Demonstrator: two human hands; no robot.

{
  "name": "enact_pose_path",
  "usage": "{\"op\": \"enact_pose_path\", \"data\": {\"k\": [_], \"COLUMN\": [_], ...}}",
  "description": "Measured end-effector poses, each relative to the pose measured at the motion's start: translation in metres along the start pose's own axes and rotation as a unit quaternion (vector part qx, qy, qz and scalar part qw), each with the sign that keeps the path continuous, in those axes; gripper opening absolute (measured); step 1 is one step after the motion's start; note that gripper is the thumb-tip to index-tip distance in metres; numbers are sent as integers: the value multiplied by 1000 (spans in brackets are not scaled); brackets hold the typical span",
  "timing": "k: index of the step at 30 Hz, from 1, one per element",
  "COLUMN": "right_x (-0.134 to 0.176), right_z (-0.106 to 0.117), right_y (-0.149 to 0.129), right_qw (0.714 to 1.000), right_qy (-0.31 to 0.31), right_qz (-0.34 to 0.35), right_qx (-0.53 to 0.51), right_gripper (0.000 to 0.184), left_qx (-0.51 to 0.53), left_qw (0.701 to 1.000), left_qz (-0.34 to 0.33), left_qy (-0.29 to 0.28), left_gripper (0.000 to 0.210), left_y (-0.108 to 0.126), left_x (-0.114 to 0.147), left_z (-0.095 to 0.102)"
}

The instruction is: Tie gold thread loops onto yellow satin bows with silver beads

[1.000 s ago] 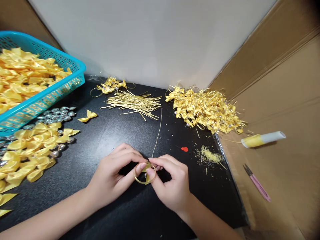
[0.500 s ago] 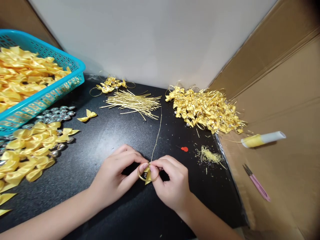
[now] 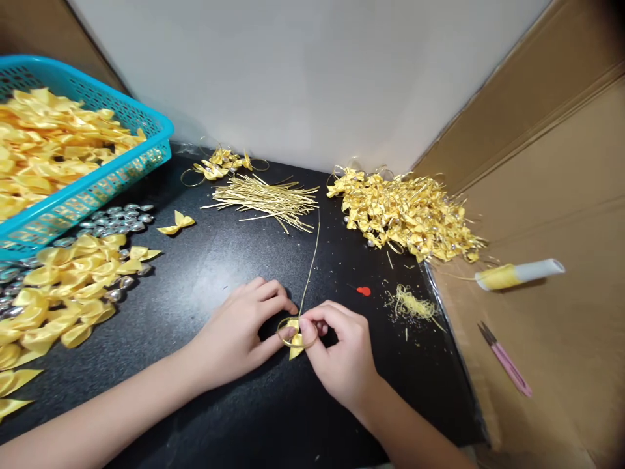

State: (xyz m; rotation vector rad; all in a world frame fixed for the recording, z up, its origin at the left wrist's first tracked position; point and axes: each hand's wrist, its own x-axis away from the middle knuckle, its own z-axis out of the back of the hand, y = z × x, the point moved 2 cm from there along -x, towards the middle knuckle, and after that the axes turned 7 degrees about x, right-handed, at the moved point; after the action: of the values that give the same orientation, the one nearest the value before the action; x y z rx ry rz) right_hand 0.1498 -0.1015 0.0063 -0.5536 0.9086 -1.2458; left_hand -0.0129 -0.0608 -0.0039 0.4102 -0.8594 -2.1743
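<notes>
A yellow ribbon bow (image 3: 295,352) with a gold wire ring (image 3: 280,332) around it is between my hands, low over the black table. My right hand (image 3: 339,352) is closed, thumb and index finger pinching the bow and ring from the right. My left hand (image 3: 239,329) lies at the left side, its index finger apart from its thumb. That thumb touches the ring and the bow's edge. A thin thread (image 3: 309,273) runs from the pinch up toward the gold wire pieces (image 3: 268,198). The right fingertips partly hide the bow.
A blue basket (image 3: 146,153) of yellow bows stands at left. Silver beads (image 3: 120,218) and loose bows (image 3: 73,293) lie before it. At right are finished bows on rings (image 3: 405,212), a red tag (image 3: 364,291), thread scraps (image 3: 415,305), pink-handled snips (image 3: 508,365) and a thread spool (image 3: 517,273).
My left index finger has lifted away from its thumb, loosening the pinch and showing more of the bow. My right hand keeps its pinch. The whole view has shifted slightly.
</notes>
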Motion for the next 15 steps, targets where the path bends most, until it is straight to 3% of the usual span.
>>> {"op": "enact_pose_path", "data": {"k": [9, 15], "right_x": [-4, -5], "right_z": [6, 11], "right_y": [9, 9], "right_qw": [995, 996], "right_qy": [-17, -13], "right_qz": [-61, -71], "right_qx": [71, 61], "right_gripper": [16, 16], "left_qx": [0, 49], "left_qw": [1000, 998], "left_qz": [-15, 27], "left_qy": [-4, 15], "left_gripper": [11, 9], "left_y": [1, 5], "left_x": [0, -1], "left_z": [-8, -5]}}
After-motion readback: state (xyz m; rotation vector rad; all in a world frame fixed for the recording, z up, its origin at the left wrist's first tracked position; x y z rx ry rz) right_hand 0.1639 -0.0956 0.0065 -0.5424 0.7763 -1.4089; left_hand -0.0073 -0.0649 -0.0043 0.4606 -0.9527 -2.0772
